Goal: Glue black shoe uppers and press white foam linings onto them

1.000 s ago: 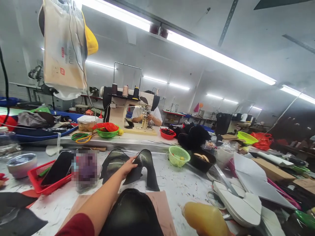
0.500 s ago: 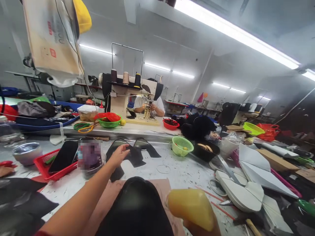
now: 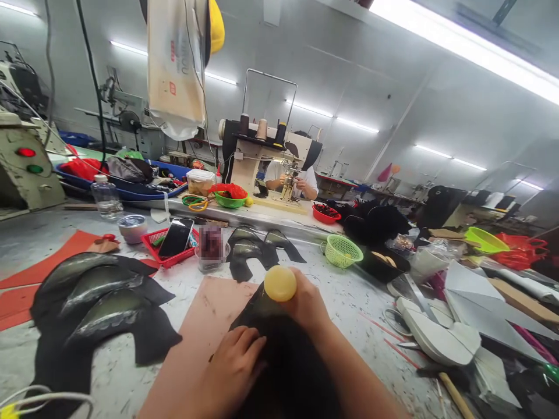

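Note:
A black curved piece [image 3: 283, 355] lies near the front on a pinkish mat [image 3: 192, 331]. My left hand [image 3: 240, 355] rests on its left side, fingers bent and close together, pressed against the black material. In my right hand [image 3: 308, 299] is a yellow rounded tool [image 3: 280, 283], its round end facing me, over the far end of the black piece. Several black curved pieces [image 3: 105, 302] lie at the left, and more [image 3: 262, 247] lie beyond the mat.
Around the table [image 3: 345, 302] stand a red basket [image 3: 170, 256], a green basket [image 3: 343, 253], a black bowl [image 3: 379, 267] and white shaped pieces [image 3: 441, 337]. Beyond the ledge, a person [image 3: 312, 180] sits behind a sewing machine [image 3: 248, 166].
The view has turned left. My left hand has come back from the far black pieces onto the near one. The yellow tool has moved from the right side to over the near piece.

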The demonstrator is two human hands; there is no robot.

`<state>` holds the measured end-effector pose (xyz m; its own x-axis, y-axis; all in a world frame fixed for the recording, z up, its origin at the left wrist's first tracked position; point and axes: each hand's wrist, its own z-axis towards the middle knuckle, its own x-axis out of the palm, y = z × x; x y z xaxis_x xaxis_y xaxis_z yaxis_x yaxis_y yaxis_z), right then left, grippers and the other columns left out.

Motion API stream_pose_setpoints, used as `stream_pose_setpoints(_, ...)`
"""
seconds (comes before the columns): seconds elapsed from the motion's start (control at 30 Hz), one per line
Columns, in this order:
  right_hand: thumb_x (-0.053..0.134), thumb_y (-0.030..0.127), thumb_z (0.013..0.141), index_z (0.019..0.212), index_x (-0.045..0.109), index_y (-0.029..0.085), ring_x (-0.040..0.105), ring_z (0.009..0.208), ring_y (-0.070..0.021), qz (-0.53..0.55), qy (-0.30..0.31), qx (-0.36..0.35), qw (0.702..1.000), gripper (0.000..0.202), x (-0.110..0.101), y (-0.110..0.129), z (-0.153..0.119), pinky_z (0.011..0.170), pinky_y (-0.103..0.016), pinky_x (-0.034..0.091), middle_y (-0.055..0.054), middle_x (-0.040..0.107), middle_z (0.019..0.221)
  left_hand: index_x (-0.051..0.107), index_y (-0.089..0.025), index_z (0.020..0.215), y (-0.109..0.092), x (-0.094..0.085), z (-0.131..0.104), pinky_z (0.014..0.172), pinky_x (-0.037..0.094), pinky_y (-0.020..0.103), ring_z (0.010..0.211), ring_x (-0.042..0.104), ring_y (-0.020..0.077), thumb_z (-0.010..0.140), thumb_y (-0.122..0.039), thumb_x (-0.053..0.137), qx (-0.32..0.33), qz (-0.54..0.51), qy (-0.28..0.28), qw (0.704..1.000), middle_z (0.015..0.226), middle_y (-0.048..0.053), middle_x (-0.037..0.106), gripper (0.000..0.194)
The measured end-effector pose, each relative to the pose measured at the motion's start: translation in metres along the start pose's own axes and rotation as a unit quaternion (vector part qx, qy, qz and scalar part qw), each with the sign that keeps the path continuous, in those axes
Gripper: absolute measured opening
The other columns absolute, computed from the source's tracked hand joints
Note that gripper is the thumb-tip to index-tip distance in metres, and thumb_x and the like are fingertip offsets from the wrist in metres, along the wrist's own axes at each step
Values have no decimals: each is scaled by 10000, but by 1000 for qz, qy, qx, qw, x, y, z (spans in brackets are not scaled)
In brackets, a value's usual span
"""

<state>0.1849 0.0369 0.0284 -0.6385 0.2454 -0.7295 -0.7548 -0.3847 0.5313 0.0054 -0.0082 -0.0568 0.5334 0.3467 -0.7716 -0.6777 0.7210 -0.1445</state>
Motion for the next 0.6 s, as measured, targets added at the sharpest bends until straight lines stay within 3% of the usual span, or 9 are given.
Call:
stream_pose_setpoints(0.13,692,356,604,1019,517,234,601,794,-218,3,88,-20,996,466,0,6,11,649,-289,456,-26,637,914,604,-185,975,1,-1,4,713,534,373,841,600,234,766,-198,549,17,1,1,1000,892,66,650,217)
stream_pose_setpoints(0.27,658,366,653,1027,497,206,596,799,-224,-18,16,14,1000,437,4,17,13,664,-303,451,-58,629,922,605,-196,987,-1,0,4,737,520,383,870,589,232,802,-187,497,2,-12,6,1000,917,71,640,215)
stream_pose_setpoints(0.43,695,361,602,988,524,238,614,760,-211,-4,150,-62,987,440,9,28,5,627,-277,455,-25,644,893,630,-192,860,-3,-4,2,675,523,349,764,602,203,850,-198,430,69,15,-30,997,783,52,649,201)
stream_pose_setpoints(0.6,656,397,658,1053,498,208,612,768,-232,-50,-1,38,998,466,-3,12,5,634,-301,452,-56,643,889,628,-136,846,-5,-8,5,681,523,314,767,600,190,853,-150,418,80,42,-55,994,810,67,664,210)
